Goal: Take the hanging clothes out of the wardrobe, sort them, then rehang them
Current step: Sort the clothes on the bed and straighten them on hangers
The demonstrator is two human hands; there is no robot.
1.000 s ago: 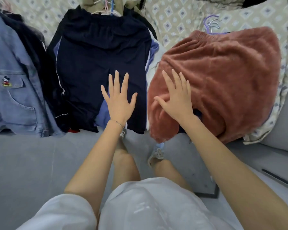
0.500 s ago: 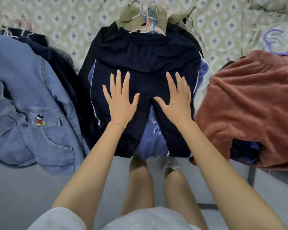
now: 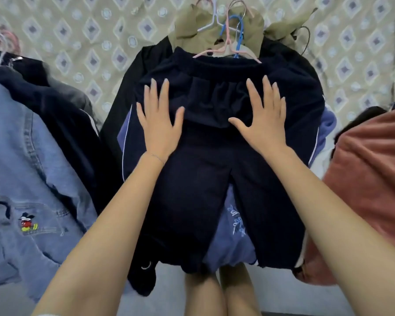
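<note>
Both hands lie flat, fingers straight and spread, gripping nothing. My left hand and right hand press just below the waistband of the navy trousers. The trousers top the middle pile on the bed, legs draped over its near edge, hangers toward the far side. I read this as flattening the stack for sorting. Denim jacket lies left, rust fleece right.

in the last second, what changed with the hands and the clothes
The right hand left the rust fleece and came across onto the navy trousers beside the left hand; both then slid up toward the waistband. Both lie flat with fingers spread, gripping nothing. The denim jacket, fleece and trousers lie as they were.
</note>
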